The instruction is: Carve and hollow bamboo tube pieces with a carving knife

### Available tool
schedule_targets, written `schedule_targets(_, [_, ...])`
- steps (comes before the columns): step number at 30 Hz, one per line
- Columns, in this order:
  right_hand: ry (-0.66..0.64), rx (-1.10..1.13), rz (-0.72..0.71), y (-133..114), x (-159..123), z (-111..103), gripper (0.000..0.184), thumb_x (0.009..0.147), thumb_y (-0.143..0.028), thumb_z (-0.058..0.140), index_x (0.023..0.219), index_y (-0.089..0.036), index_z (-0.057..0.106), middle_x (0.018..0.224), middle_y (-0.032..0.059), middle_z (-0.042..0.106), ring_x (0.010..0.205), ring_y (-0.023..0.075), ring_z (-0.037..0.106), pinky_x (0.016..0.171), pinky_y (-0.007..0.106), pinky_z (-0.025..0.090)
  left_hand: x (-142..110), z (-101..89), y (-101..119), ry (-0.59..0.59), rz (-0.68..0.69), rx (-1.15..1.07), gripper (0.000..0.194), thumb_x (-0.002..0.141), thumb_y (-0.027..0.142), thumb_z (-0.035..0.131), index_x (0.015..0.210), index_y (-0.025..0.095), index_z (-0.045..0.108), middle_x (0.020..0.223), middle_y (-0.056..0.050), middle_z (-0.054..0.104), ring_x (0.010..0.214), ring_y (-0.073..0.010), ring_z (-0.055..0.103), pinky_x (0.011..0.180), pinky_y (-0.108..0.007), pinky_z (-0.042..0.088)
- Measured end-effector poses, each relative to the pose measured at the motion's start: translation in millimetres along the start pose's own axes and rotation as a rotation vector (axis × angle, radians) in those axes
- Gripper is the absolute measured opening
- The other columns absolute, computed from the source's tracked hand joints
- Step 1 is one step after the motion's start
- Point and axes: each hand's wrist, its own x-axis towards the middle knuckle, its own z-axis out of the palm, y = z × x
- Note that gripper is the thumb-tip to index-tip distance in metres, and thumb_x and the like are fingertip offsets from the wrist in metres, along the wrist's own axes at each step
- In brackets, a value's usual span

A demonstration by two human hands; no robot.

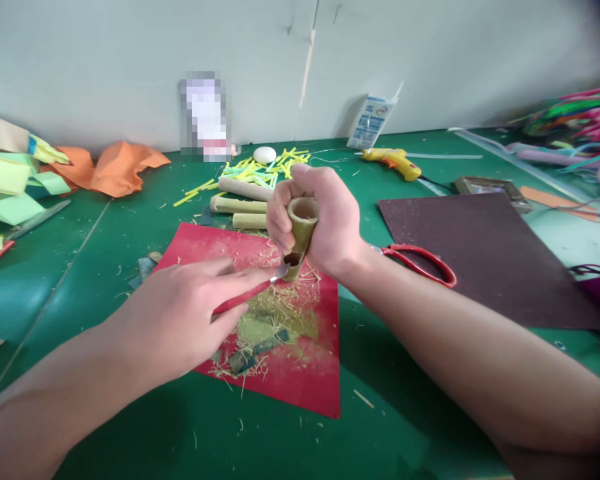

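Observation:
My right hand (325, 213) is wrapped round a bamboo tube (304, 233), whose open top faces me and whose lower side has a cut-out notch. In my left hand (190, 307) is a red-handled carving knife (245, 297). Its short metal tip touches the tube at the notch. Beneath both hands lies a red sheet (320, 387), strewn with pale shavings (275, 303) and a few dark scraps (250, 357). Several bamboo pieces (243, 204) rest just behind the tube.
Red-handled scissors (425, 260) lie by my right forearm, near a dark brown sheet (470, 253). A yellow glue gun (393, 162), a carton (373, 120) and cut yellow straws (240, 173) sit toward the wall. Orange paper (115, 170) and sticky notes (5, 177) are at left.

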Motion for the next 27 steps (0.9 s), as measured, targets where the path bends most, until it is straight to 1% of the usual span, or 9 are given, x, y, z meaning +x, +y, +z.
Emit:
schedule_targets(3, [0.005,0.006,-0.004,1,0,1,0.06,0.093,-0.055,0.024,0.052,-0.021,0.051,0.041,0.0,0.043,0.039,0.0132,0.038,0.042,0.029,0.029,3,3.9,1,-0.003,-0.013,-0.1,0.043,0.085,0.024,0.051,0.127,0.037,0.055,0.12,-0.001,0.064,0.1,-0.0232,0.066,0.083,-0.036,0.056])
schedule_targets(6, [0.063,0.005,-0.011,1,1,3,0.059,0.091,-0.059,0.029,0.05,-0.021,0.05,0.04,-0.0005,0.041,0.038,0.0125,0.038,0.041,0.029,0.029,7,10.8,5,0.008,-0.011,-0.243,0.043,0.086,0.023,0.051,0.128,0.03,0.054,0.123,-0.001,0.063,0.107,-0.0201,0.063,0.089,-0.03,0.054])
schedule_targets(8, [0.103,0.001,-0.006,1,1,5,0.058,0.09,-0.058,0.031,0.048,-0.022,0.049,0.039,-0.0009,0.04,0.038,0.0121,0.038,0.041,0.028,0.031,8,17.2,9,0.025,0.007,-0.26,0.043,0.086,0.022,0.051,0.129,0.027,0.054,0.125,-0.002,0.062,0.11,-0.02,0.061,0.092,-0.03,0.052])
schedule_targets(11, [0.136,-0.008,0.004,1,1,6,0.053,0.091,-0.048,0.033,0.047,-0.022,0.05,0.038,-0.001,0.04,0.036,0.0118,0.039,0.043,0.028,0.033,6,29.7,14,0.093,0.003,-0.243,0.044,0.087,0.021,0.05,0.131,0.025,0.052,0.126,-0.004,0.06,0.11,-0.0204,0.061,0.095,-0.033,0.05])
schedule_targets(15, [0.166,0.024,-0.021,1,1,6,0.049,0.09,-0.044,0.035,0.048,-0.022,0.05,0.038,-0.0012,0.041,0.036,0.0123,0.038,0.041,0.028,0.028,6,39.4,14,0.16,-0.049,-0.296,0.044,0.088,0.024,0.051,0.131,0.024,0.052,0.124,-0.005,0.061,0.108,-0.0195,0.062,0.096,-0.031,0.049])
schedule_targets(18, [0.081,0.036,0.006,-1,1,5,0.051,0.09,-0.046,0.035,0.048,-0.022,0.051,0.038,-0.001,0.041,0.037,0.0128,0.038,0.041,0.028,0.028,9,30.2,7,0.101,-0.052,-0.292,0.044,0.087,0.026,0.053,0.131,0.03,0.051,0.121,-0.002,0.064,0.103,-0.0187,0.063,0.093,-0.031,0.051])
schedule_targets(21, [0.002,0.03,0.034,-3,1,2,0.052,0.091,-0.046,0.032,0.048,-0.022,0.049,0.039,-0.0005,0.042,0.038,0.0135,0.038,0.042,0.029,0.028,9,12.1,-2,0.028,-0.088,-0.166,0.042,0.087,0.029,0.053,0.128,0.039,0.053,0.119,0.002,0.064,0.099,-0.019,0.065,0.091,-0.035,0.051])
schedule_targets(24, [-0.02,0.009,0.04,-4,1,1,0.053,0.092,-0.045,0.028,0.049,-0.022,0.049,0.041,0.0001,0.043,0.038,0.0134,0.037,0.043,0.03,0.028,7,-1.6,-8,-0.018,-0.108,-0.072,0.039,0.087,0.029,0.052,0.124,0.044,0.055,0.12,0.004,0.063,0.102,-0.0206,0.063,0.094,-0.039,0.049])
schedule_targets(27, [-0.033,-0.004,0.048,-4,2,1,0.055,0.092,-0.049,0.028,0.049,-0.022,0.048,0.04,0.0007,0.041,0.039,0.0136,0.036,0.044,0.03,0.03,7,-5.9,-9,-0.051,-0.099,-0.055,0.041,0.087,0.028,0.051,0.124,0.045,0.054,0.121,0.005,0.063,0.105,-0.0202,0.062,0.093,-0.037,0.049])
